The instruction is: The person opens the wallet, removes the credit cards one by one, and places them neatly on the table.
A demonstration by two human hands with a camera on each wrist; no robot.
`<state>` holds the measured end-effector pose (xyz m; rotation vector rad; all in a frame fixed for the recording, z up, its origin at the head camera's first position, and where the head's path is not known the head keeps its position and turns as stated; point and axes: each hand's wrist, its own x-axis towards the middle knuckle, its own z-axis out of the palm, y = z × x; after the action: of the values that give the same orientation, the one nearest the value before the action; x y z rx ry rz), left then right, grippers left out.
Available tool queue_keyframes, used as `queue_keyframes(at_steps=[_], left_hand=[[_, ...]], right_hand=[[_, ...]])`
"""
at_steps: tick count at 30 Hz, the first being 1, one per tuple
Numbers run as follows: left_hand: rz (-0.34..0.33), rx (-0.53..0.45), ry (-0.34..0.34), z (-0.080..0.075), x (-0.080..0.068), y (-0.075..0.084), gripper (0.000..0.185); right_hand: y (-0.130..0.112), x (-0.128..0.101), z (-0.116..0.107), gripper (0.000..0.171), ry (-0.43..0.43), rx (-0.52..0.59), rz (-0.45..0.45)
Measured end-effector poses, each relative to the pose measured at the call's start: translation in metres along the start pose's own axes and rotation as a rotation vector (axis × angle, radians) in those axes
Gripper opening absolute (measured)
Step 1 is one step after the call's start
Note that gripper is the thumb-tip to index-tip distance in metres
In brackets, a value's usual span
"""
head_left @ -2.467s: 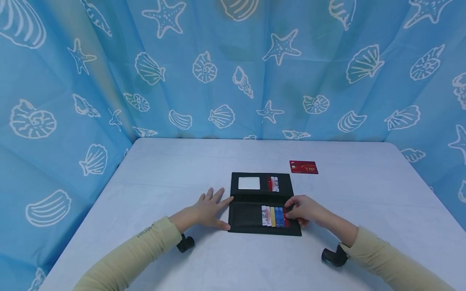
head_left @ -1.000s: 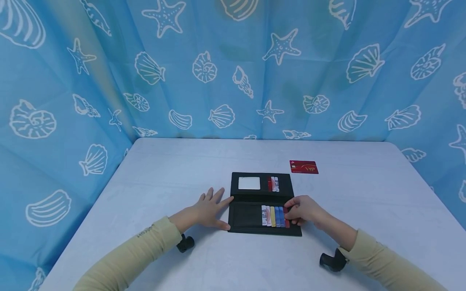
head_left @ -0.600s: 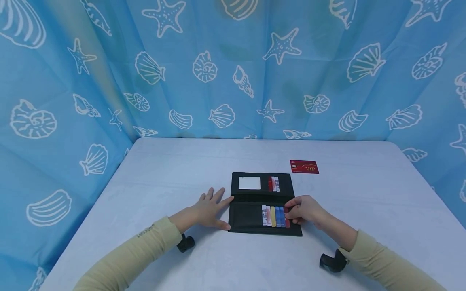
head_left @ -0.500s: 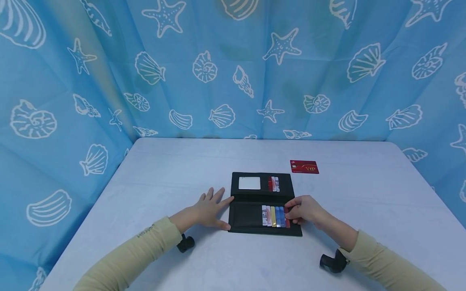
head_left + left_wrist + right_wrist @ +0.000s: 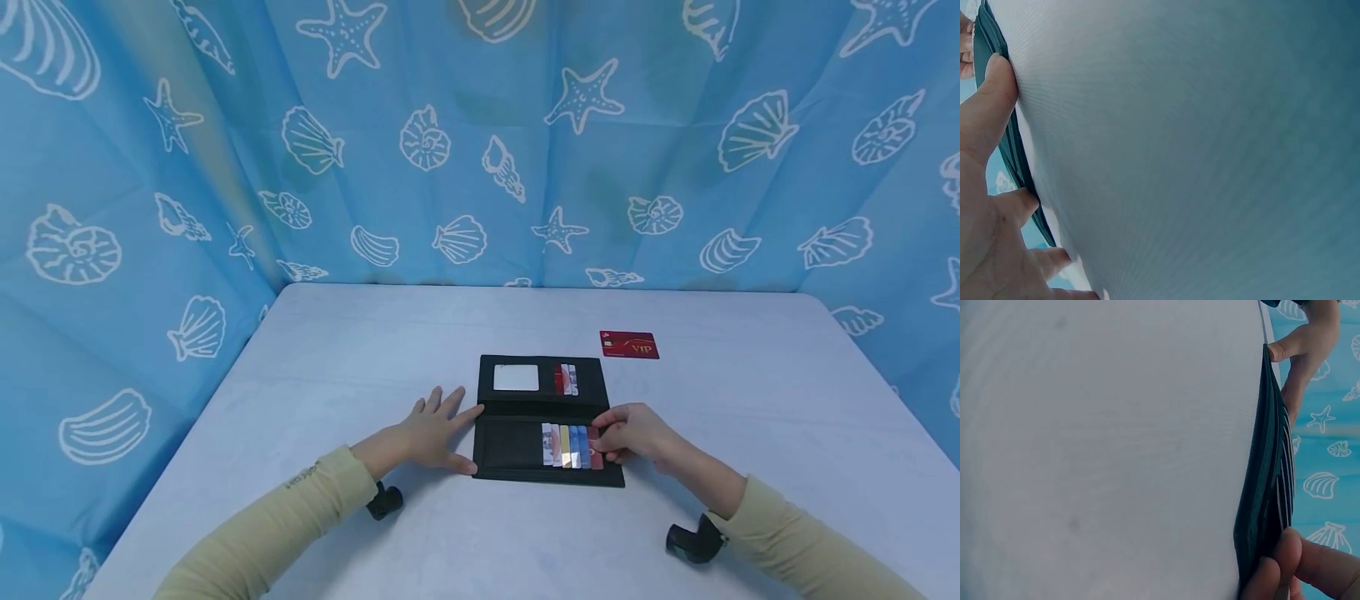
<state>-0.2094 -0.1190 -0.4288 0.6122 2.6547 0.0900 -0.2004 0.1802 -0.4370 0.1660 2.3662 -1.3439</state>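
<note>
A black wallet (image 5: pixel 510 446) lies spread flat on the table, several cards fanned in its lower slots and a few in the upper. At the right end of the lower row, my right hand (image 5: pixel 636 435) pinches a red card (image 5: pixel 596 458) between thumb and fingers, which partly cover it. My left hand (image 5: pixel 427 437) has its fingers spread, touching the wallet's left edge with thumb and a finger. In the left wrist view the thumb (image 5: pixel 997 94) rests on the wallet's edge. The right wrist view shows right fingertips (image 5: pixel 1288 550) at the wallet's side.
Beyond the wallet's upper right corner, a red VIP card (image 5: pixel 629 345) lies flat on the white table (image 5: pixel 360 350). A blue curtain (image 5: pixel 510 150) with shells and starfish hangs behind the table and along its sides.
My right hand has shifted slightly right, and the red card has slid a little the same way, showing more of its face. The left hand keeps its place on the wallet.
</note>
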Motion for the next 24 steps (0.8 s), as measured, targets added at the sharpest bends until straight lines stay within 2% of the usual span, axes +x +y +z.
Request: queue_keyframes(at_steps=[13,24], left_hand=[[-0.020,0.008,-0.030,-0.003,0.001,0.005,0.092],[-0.023,-0.001,-0.035,-0.004,-0.001,0.003,0.091]], right_hand=[[0.002,0.000,-0.009,0.035,-0.054,0.033,0.011],[0.013,0.001,-0.024,0.047,-0.085,0.037,0.033]])
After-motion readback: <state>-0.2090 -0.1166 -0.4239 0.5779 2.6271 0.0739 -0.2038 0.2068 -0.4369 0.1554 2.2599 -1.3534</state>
